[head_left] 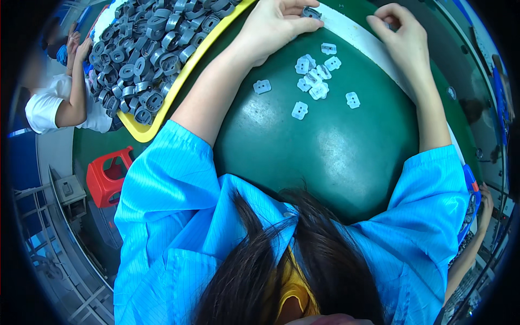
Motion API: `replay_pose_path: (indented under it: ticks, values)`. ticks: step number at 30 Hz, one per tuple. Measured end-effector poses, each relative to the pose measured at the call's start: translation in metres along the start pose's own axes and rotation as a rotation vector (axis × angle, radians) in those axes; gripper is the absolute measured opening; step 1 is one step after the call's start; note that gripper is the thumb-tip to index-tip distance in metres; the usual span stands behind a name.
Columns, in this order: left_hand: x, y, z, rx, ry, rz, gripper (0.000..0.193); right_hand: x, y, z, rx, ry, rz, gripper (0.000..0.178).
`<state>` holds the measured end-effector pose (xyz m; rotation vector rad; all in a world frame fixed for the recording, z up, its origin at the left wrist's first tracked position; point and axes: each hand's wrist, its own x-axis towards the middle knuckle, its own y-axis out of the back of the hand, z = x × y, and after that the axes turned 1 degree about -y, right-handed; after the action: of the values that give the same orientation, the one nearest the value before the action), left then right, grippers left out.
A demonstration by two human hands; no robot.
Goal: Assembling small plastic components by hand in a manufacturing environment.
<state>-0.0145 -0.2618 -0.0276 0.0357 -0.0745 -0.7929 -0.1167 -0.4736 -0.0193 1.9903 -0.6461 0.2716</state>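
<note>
My left hand (273, 30) is at the far edge of the green table, thumb and fingers closed on a small dark grey plastic ring-shaped part (311, 12). Across from it, beyond the white strip, my right hand (403, 40) hovers with its fingers curled toward the thumb. Whatever lies between those fingertips, if anything, is too small to make out. Between my forearms, a loose pile of small translucent plastic pieces with holes (312, 77) lies on the green tabletop (325, 157). A few single pieces (352, 100) rest apart around the pile.
A yellow tray (187, 73) heaped with dark grey ring parts (143, 65) stands left of my left arm. A white strip (357, 32) runs along the table's far side. A red stool (108, 176) is at left. Other people (70, 103) are at both sides.
</note>
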Motion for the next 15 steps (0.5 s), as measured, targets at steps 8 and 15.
replay_pose_path:
  ticks: [8,15]
  values:
    - [-0.006,-0.008,-0.001,0.317,-0.237,0.117,0.033,-0.015,-0.013,-0.049,0.042,-0.001,-0.454,0.031]
    - [-0.008,-0.020,0.003,0.260,-0.258,-0.011,0.039,-0.005,0.023,-0.033,0.597,-0.214,-0.381,0.012]
